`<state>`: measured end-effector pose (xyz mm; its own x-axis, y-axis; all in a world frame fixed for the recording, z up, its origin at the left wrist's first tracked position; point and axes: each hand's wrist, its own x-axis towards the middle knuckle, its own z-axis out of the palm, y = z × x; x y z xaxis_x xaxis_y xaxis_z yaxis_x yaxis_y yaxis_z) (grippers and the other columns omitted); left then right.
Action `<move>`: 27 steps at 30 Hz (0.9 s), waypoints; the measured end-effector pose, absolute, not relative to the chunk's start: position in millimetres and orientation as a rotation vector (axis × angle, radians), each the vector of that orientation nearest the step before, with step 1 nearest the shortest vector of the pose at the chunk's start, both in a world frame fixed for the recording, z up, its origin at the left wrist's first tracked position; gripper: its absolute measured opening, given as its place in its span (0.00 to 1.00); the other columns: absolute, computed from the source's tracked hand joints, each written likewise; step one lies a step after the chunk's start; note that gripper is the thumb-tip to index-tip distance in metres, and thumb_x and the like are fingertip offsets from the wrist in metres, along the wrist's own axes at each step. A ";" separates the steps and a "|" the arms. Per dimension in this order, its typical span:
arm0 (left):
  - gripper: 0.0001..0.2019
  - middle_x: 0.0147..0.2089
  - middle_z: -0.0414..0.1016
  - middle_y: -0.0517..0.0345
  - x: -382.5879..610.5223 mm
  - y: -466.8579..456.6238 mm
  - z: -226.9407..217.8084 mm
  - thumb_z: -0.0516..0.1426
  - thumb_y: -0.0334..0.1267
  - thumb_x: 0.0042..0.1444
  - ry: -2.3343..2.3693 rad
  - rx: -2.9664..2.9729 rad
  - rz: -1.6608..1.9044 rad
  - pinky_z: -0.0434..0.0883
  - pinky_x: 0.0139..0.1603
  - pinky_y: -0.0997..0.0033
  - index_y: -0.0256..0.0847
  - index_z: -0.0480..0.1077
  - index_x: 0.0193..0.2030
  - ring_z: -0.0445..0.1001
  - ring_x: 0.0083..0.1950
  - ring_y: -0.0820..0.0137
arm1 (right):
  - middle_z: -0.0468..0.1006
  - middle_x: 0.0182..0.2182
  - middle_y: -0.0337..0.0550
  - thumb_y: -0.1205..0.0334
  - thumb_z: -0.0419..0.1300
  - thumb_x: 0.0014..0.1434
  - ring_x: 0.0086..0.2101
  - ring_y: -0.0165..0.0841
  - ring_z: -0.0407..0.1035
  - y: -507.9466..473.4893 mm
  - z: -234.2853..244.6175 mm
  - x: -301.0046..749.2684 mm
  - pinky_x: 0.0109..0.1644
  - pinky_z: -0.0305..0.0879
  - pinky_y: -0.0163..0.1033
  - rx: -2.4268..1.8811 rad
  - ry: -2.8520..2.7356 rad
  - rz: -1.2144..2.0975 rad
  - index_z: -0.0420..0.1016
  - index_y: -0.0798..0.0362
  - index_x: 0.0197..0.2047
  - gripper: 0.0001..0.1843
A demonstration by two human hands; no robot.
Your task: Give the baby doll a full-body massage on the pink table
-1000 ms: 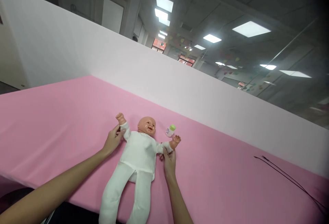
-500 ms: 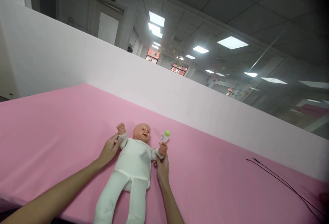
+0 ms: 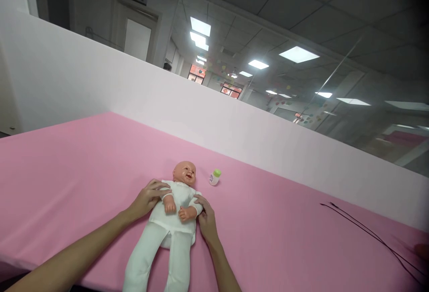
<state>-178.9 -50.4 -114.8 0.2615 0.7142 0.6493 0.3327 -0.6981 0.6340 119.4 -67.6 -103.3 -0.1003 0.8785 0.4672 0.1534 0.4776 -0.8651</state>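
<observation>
A baby doll [image 3: 182,196] in a white top and trousers lies on its back on the pink padded surface [image 3: 275,220], with its head away from me. Both its forearms are folded in over its belly. My left hand [image 3: 150,197] curls round the doll's arm on the left, its fingers across the sleeve near the shoulder. On the other side, my right hand [image 3: 207,220] is wrapped around the other sleeve near the elbow. Both thumbs are largely hidden. Beside the doll's head, to the right, stands a small white bottle with a green cap [image 3: 215,177].
A low white wall [image 3: 214,122] runs along the back of the pink surface, with glass above it. Two thin dark cords [image 3: 368,234] lie at the right. Beyond the glass are a door [image 3: 138,37] and ceiling lights.
The doll's arms were raised out to the sides and are now folded across its belly. My hands have moved inward with them, from the wrists to the upper sleeves.
</observation>
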 end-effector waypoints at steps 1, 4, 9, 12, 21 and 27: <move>0.19 0.59 0.81 0.53 -179.1 -49.8 -115.1 0.53 0.34 0.68 0.991 2.116 1.439 0.70 0.59 0.54 0.52 0.80 0.58 0.72 0.58 0.58 | 0.83 0.53 0.45 0.67 0.60 0.48 0.57 0.44 0.74 -67.0 -103.5 119.0 0.64 0.67 0.50 -0.938 -1.516 0.809 0.81 0.47 0.41 0.16; 0.15 0.46 0.82 0.53 -181.0 -44.8 -116.2 0.56 0.45 0.69 1.162 1.803 1.513 0.72 0.48 0.61 0.44 0.79 0.53 0.75 0.44 0.61 | 0.85 0.40 0.44 0.59 0.67 0.52 0.39 0.40 0.79 -63.1 -104.2 120.2 0.42 0.75 0.41 -1.035 -1.289 0.891 0.78 0.48 0.44 0.14; 0.25 0.28 0.70 0.61 -186.6 -33.5 -119.6 0.57 0.63 0.63 1.312 1.265 1.642 0.64 0.30 0.69 0.39 0.73 0.37 0.67 0.28 0.67 | 0.72 0.17 0.33 0.36 0.71 0.52 0.18 0.30 0.63 -57.1 -104.8 128.2 0.22 0.57 0.33 -1.148 -1.067 0.937 0.73 0.49 0.39 0.27; 0.23 0.32 0.75 0.57 -187.2 -33.8 -117.0 0.58 0.60 0.63 1.251 1.328 1.633 0.67 0.32 0.69 0.38 0.75 0.39 0.71 0.31 0.66 | 0.73 0.19 0.34 0.38 0.70 0.55 0.19 0.31 0.65 -57.5 -104.1 130.2 0.23 0.59 0.34 -1.157 -1.119 0.939 0.74 0.50 0.41 0.25; 0.21 0.59 0.81 0.54 -178.4 -48.7 -113.4 0.53 0.31 0.65 0.944 2.125 1.455 0.69 0.63 0.52 0.55 0.82 0.55 0.71 0.62 0.58 | 0.83 0.54 0.44 0.68 0.58 0.49 0.59 0.43 0.73 -62.7 -111.1 122.8 0.67 0.64 0.51 -0.914 -1.575 0.789 0.81 0.46 0.42 0.18; 0.16 0.41 0.82 0.54 -182.1 -42.1 -115.7 0.56 0.51 0.67 1.249 1.552 1.562 0.72 0.42 0.64 0.41 0.78 0.47 0.75 0.39 0.62 | 0.82 0.29 0.40 0.50 0.70 0.54 0.25 0.34 0.72 -57.7 -109.7 124.9 0.28 0.68 0.37 -1.080 -1.183 0.937 0.76 0.48 0.44 0.17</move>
